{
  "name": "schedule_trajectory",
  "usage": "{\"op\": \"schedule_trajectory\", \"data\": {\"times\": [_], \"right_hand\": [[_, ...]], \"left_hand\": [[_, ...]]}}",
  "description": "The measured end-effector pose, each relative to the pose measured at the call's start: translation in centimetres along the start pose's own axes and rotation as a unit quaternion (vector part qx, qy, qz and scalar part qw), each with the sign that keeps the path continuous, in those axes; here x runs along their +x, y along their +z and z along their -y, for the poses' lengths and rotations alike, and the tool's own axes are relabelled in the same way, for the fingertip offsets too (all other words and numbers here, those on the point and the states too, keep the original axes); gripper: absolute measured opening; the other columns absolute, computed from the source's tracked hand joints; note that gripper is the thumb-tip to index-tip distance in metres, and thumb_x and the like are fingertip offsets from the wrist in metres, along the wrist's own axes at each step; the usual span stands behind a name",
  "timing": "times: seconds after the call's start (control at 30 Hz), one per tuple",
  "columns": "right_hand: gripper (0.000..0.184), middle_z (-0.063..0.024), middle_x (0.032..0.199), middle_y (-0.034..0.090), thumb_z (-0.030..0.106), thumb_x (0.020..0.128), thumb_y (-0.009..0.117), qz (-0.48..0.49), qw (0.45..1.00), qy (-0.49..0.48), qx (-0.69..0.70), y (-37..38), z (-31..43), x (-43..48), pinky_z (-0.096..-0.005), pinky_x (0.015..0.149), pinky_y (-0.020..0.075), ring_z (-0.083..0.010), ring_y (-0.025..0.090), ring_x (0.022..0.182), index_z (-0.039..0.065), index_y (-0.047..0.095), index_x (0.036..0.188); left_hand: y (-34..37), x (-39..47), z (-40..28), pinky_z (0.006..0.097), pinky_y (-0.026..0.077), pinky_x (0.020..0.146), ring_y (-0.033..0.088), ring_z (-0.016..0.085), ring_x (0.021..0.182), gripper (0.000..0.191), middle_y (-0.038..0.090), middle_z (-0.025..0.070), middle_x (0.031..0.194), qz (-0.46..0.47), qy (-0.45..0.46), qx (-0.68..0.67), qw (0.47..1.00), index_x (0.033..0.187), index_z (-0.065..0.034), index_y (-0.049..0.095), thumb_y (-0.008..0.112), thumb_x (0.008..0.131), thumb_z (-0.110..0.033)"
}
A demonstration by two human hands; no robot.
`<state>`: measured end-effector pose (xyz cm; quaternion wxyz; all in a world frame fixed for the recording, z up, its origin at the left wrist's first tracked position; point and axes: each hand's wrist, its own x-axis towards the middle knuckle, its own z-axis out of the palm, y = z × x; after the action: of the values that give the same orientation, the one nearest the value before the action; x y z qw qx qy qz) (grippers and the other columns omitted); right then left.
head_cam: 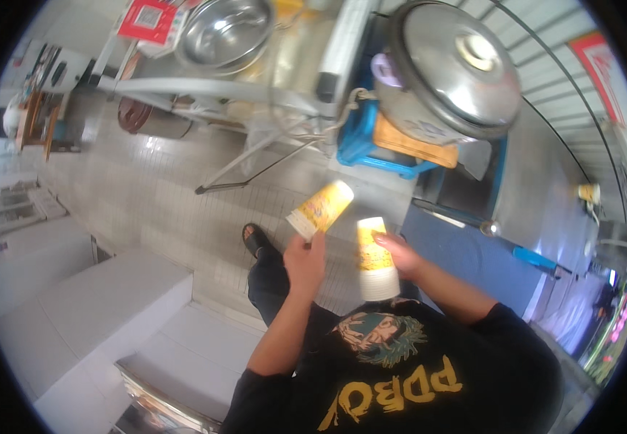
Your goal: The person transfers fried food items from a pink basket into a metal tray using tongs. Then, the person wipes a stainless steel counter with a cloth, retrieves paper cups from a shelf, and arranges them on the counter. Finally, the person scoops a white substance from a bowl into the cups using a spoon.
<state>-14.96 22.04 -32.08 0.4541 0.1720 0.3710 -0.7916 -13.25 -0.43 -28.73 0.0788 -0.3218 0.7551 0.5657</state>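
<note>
My left hand (304,260) holds a short stack of yellow-and-white paper cups (324,207), tilted, with its rims at the lower left and its closed base at the upper right. Beside it, my right hand (400,254) grips a taller stack of the same cups (376,252) from the right side, thumb across the printed wall. That stack is nearly upright in the picture, several white rims showing at its lower end near my black T-shirt. The two stacks are apart. Some fingers are hidden behind the cups.
A large lidded metal pot (454,70) rests on a wooden board (411,142) over a blue plastic stool (358,142). To its left stands a metal-framed table (199,89) with a steel bowl (226,32). A blue-fronted counter (465,249) is at the right, white boxy units (107,304) at the left.
</note>
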Motion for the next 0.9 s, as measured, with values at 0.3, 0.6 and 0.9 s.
{"op": "schedule_trajectory", "data": {"times": [0.3, 0.6, 0.9], "right_hand": [[0.054, -0.0125, 0.108, 0.066, 0.049, 0.096, 0.056, 0.018, 0.969, -0.134, 0.207, -2.8, 8.2, -16.2, -0.0393, 0.085, 0.0555, -0.0262, 0.068, 0.094, 0.005, 0.053, 0.127], [0.048, -0.0155, 0.126, 0.058, 0.038, 0.104, 0.042, 0.005, 0.96, -0.224, 0.165, -4.6, 8.7, -32.3, -0.0433, 0.097, 0.0502, -0.0282, 0.061, 0.113, 0.004, 0.041, 0.138], [0.096, -0.0111, 0.141, 0.049, 0.014, 0.073, 0.078, 0.033, 0.955, -0.294, -0.03, -5.3, 8.4, -41.0, -0.0415, 0.111, 0.0397, -0.023, 0.048, 0.131, 0.007, 0.024, 0.151]], "left_hand": [[0.7, -12.3, -16.9, 0.0479, 0.041, 0.1, 0.054, 0.038, 0.117, 0.016, 0.066, 0.0142, 0.112, 0.117, 0.581, 0.266, 0.76, 0.077, -0.0037, 0.064, 0.077, 0.067, -0.005], [9.1, -21.1, -23.5, 0.0478, 0.05, 0.096, 0.055, 0.039, 0.123, 0.043, 0.044, 0.0206, 0.145, 0.496, 0.45, 0.135, 0.73, 0.081, -0.0068, 0.058, 0.092, 0.055, -0.013], [13.0, -26.8, -19.5, 0.0367, 0.047, 0.099, 0.055, 0.022, 0.119, 0.104, 0.056, 0.0099, 0.131, 0.507, 0.125, 0.067, 0.85, 0.152, -0.0062, 0.03, 0.08, 0.061, 0.007]]}}
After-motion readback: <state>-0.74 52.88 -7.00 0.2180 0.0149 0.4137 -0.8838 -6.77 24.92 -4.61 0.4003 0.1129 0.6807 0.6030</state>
